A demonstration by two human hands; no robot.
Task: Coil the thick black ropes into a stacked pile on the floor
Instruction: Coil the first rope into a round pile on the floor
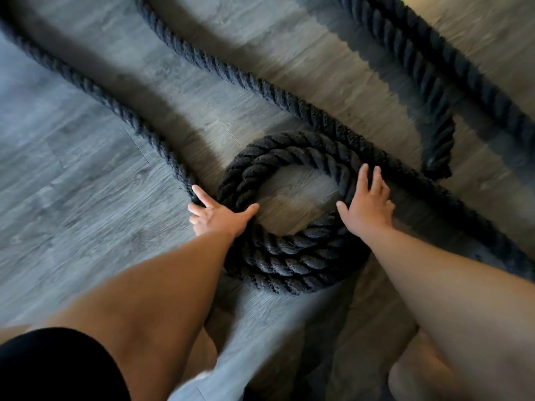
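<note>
Coil (pixel 289 215): lower centre of frame, on floor (pixel 72 198). Left hand (pixel 220 217) on its left edge, right hand (pixel 366 205) on its right. Loose rope lengths (pixel 231 73): upper frame.

Here's the coil of thick black twisted rope (pixel 289 256), lying flat on the grey wood-grain floor (pixel 72 198). It's a round ring, several turns wound side by side and stacked, with bare floor showing through its open middle. A loose length (pixel 86 85) of the same rope snakes in from the far left and meets the ring at its left edge. A second length (pixel 231 73) cuts diagonally from the top centre, runs close along the ring's far right side and carries on to the lower right. A third length (pixel 419 50), blurred, comes down the upper right, and a short bend (pixel 440 146) drops just beside the diagonal one.
</note>
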